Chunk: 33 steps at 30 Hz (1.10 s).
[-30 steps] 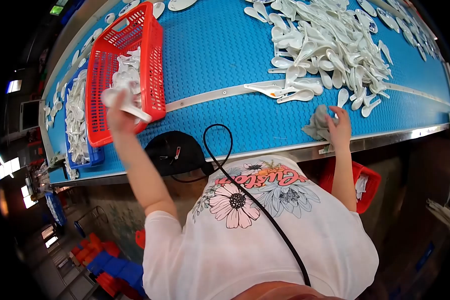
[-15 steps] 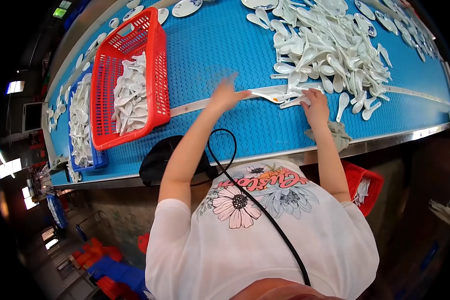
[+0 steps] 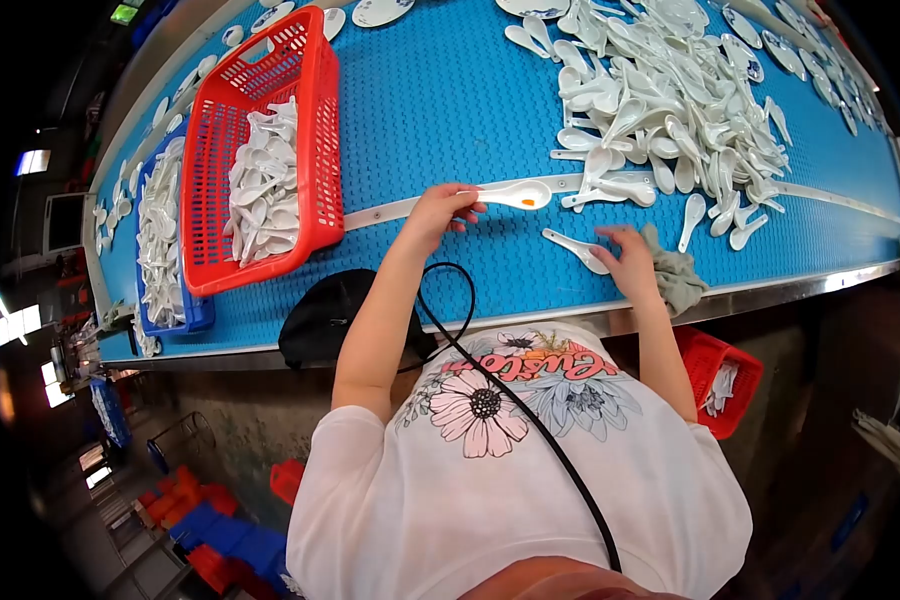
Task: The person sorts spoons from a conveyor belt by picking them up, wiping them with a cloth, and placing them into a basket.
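My left hand [image 3: 444, 214] grips the handle of a white spoon [image 3: 523, 196] that has an orange mark in its bowl. To the right, my right hand [image 3: 627, 262] has thumb and fingers apart, its thumb at the bowl of a second white spoon [image 3: 576, 250] on the blue belt [image 3: 420, 110]. A grey cloth [image 3: 676, 280] lies just right of that hand. Beyond the hands is a large pile of white spoons [image 3: 670, 110]. More spoons [image 3: 265, 190] lie in a red basket [image 3: 322, 170] left of my left hand.
A blue basket [image 3: 192, 317] of spoons stands beyond the red one. A black bag [image 3: 320, 318] sits at the belt's near edge. Plates [image 3: 382, 10] lie along the far side. Another red basket [image 3: 737, 410] is below the belt at right.
My left hand first moved right from the red basket and now holds the marked spoon. My right hand left the cloth, reached the spoons, then drew back toward me beside a single spoon.
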Each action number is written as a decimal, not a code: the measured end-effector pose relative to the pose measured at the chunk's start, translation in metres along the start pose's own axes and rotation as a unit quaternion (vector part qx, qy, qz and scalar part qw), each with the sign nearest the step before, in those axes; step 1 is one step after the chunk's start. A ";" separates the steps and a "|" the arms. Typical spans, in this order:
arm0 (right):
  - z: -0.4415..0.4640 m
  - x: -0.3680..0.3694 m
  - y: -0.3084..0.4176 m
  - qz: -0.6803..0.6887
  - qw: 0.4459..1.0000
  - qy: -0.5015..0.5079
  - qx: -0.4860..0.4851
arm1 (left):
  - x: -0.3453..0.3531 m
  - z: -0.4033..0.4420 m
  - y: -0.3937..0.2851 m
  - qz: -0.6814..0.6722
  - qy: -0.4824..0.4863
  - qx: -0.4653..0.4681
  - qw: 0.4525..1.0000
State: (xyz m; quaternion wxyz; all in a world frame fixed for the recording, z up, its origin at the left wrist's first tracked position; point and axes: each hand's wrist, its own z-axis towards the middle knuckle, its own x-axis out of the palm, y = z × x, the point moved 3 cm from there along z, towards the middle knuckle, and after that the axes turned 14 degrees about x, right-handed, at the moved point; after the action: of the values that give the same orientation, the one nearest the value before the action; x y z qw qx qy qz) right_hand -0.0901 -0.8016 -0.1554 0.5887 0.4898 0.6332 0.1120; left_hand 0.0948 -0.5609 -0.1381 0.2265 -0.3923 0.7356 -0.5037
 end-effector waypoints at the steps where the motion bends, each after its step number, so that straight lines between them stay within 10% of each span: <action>1: 0.001 0.000 0.016 0.065 0.998 -0.010 -0.007 | 0.003 -0.007 -0.005 0.000 0.001 0.001 1.000; 3: 0.001 -0.003 0.043 0.129 0.991 -0.034 -0.013 | 0.020 -0.019 -0.017 0.010 0.074 0.010 0.997; 5: -0.001 0.006 0.059 0.383 0.889 0.223 0.117 | 0.037 -0.023 -0.017 0.020 0.119 0.016 0.993; 7: -0.006 0.006 0.059 0.318 0.893 0.293 0.124 | 0.057 -0.033 -0.024 0.039 0.157 0.017 0.987; 13: -0.042 -0.054 -0.008 0.513 0.830 0.104 0.191 | 0.077 -0.023 -0.022 0.083 0.184 0.080 0.976; 18: -0.102 -0.127 -0.150 0.695 0.694 -0.156 0.105 | 0.098 0.019 -0.004 0.530 0.262 0.228 0.774; 21: -0.149 -0.132 -0.253 0.744 0.568 -0.323 0.139 | 0.121 0.033 -0.012 0.588 0.290 0.122 0.745; 27: -0.223 -0.017 -0.419 0.805 0.228 -0.443 0.323 | 0.147 0.043 0.024 0.454 0.297 0.103 0.834; 33: -0.256 -0.010 -0.458 0.789 0.189 -0.443 0.382 | 0.174 0.031 0.012 0.270 0.245 -0.005 0.931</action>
State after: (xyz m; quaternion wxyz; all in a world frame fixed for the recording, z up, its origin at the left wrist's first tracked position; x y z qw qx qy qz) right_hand -0.5345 -0.9245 -0.4067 0.1164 0.8665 -0.4847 0.0263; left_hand 0.0104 -0.7163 -0.1501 0.1652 -0.0441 0.8488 -0.5003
